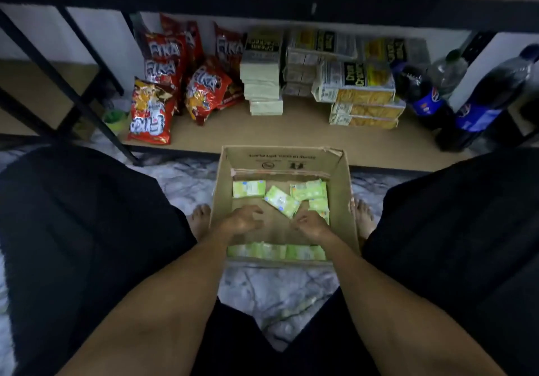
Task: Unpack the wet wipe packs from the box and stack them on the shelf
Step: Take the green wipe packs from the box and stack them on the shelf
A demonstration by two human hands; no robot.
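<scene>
Presently, both arms are extended down into the cardboard box [280,158]. The left hand [243,220] is held with fingers loosely spread, gripping nothing. Whether the curled right hand [311,224] grips anything cannot be determined. Pale green wet wipe packs [249,189] are scattered flat on the box floor.
</scene>
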